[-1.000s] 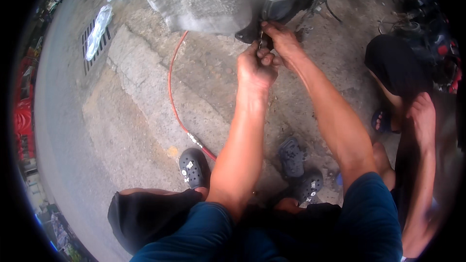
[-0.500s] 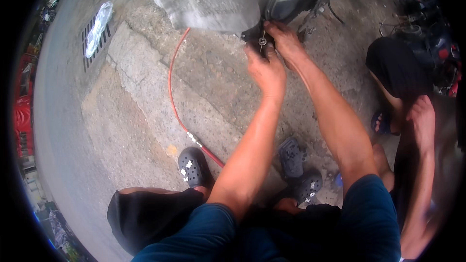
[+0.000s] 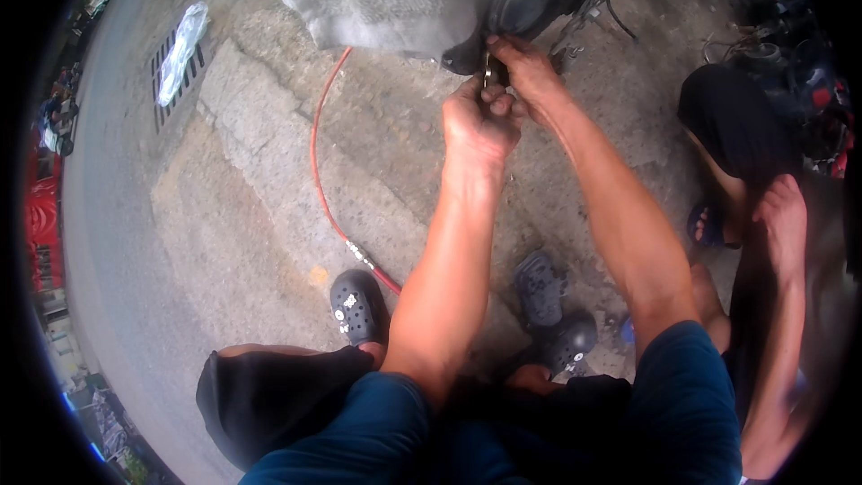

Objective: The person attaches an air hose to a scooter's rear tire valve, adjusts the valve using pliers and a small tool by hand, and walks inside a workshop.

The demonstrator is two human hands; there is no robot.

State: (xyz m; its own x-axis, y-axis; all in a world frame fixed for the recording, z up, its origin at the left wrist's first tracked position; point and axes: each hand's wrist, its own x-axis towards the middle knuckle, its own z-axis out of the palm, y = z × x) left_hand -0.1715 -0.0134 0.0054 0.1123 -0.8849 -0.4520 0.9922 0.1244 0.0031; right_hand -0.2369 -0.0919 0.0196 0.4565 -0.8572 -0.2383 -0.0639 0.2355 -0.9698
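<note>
Both my hands meet beneath the edge of a dark motorbike body panel (image 3: 530,11). A small metal part (image 3: 488,70) with a brass-coloured edge is pinched by my left hand (image 3: 482,121), palm turned up and fingers curled. Too little of the part shows to tell its kind. My right hand (image 3: 532,76) is closed just beside it, thumb and forefinger up against the dark panel; what its fingers grip is hidden. A grey towel (image 3: 386,4) hangs just left of the panel, above my left hand.
An orange-red hose (image 3: 314,157) curves over the concrete from under the towel toward my left foot. Plastic sheeting (image 3: 182,54) lies on a drain grate. A person's hand (image 3: 781,220) and knee are close on my right, with motorbike parts (image 3: 790,90) beyond. A loose clog (image 3: 540,289) lies between my forearms.
My left hand has rolled palm up and moved slightly left, turning the metal part so its round face no longer shows. My right hand has hardly moved.
</note>
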